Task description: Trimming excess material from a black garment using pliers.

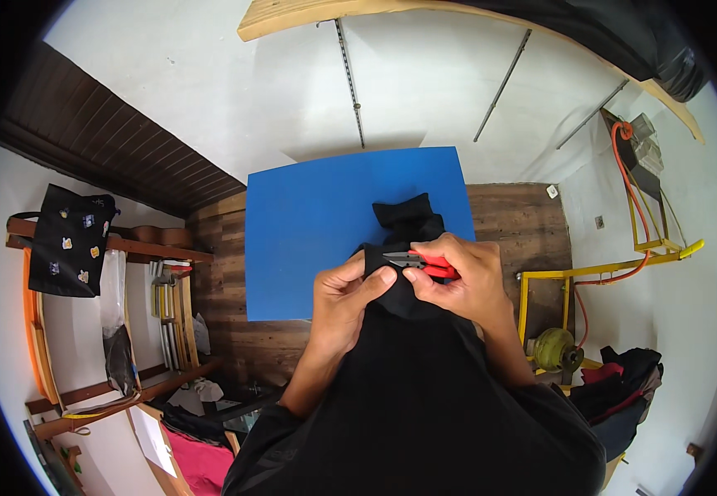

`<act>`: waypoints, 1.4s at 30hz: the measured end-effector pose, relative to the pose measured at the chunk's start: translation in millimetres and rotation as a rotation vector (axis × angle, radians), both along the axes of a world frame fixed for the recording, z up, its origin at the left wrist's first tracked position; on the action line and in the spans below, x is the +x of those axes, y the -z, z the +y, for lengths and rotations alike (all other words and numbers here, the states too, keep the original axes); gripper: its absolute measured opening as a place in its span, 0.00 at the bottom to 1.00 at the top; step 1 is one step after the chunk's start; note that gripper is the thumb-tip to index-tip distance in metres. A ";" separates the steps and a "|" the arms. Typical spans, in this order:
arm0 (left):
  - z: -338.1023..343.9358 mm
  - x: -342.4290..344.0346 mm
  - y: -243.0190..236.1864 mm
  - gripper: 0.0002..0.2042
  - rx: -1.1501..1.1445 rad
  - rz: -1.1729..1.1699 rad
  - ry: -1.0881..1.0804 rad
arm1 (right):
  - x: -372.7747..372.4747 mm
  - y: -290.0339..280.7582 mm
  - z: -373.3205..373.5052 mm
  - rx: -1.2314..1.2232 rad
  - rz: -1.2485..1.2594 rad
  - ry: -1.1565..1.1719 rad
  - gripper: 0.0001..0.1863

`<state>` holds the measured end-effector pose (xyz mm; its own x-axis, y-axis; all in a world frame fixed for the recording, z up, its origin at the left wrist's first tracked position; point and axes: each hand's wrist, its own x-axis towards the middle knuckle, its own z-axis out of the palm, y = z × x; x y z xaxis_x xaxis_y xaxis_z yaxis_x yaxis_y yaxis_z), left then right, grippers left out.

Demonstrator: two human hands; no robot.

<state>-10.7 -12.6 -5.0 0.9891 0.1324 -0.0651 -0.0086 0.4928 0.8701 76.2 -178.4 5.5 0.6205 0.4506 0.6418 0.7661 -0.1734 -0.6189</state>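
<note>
My left hand [340,299] pinches the edge of a black cloth garment [408,217] between thumb and fingers. In my right hand [473,277] is a pair of red-handled thread snips [438,270]. The grey blades point left and lie against the cloth, close to my left thumb. Part of the garment spreads over the blue tabletop [301,223], and the rest hangs near my black shirt, where the two are hard to tell apart. Whether a thread sits between the blades is too small to see.
At the left, a black bag with small patches [69,248] hangs on a wooden shelf rack [152,242]. On the right stand a yellow metal frame [525,310], a greenish round motor [555,350] and a pile of dark clothes [623,393]. A wooden shelf [292,15] runs overhead.
</note>
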 end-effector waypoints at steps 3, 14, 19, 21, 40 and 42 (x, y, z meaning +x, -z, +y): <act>-0.2 -1.3 -2.4 0.11 -0.002 -0.023 0.032 | 0.2 -0.8 -0.9 0.015 -0.009 0.010 0.16; -10.1 -11.7 1.4 0.19 -0.148 -0.075 0.101 | -1.2 0.8 -4.2 -0.037 -0.024 0.028 0.15; -14.0 -14.9 7.2 0.17 -0.142 -0.076 0.107 | 0.4 -0.4 -7.3 -0.023 -0.015 0.023 0.15; -15.7 -13.6 10.8 0.13 -0.231 -0.014 0.062 | 1.0 -1.7 -9.4 -0.053 -0.012 0.003 0.15; -23.7 -16.3 3.1 0.16 -0.118 -0.037 0.068 | -3.2 1.0 -17.1 -0.053 0.000 0.019 0.14; -23.1 -18.5 2.5 0.16 -0.117 -0.056 0.086 | -5.8 0.0 -18.8 -0.056 -0.002 0.022 0.14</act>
<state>-29.2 -35.7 -7.5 0.9989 0.0420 -0.0199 -0.0088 0.5914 0.8063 70.3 -197.2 5.5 0.6297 0.4724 0.6167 0.7627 -0.2249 -0.6064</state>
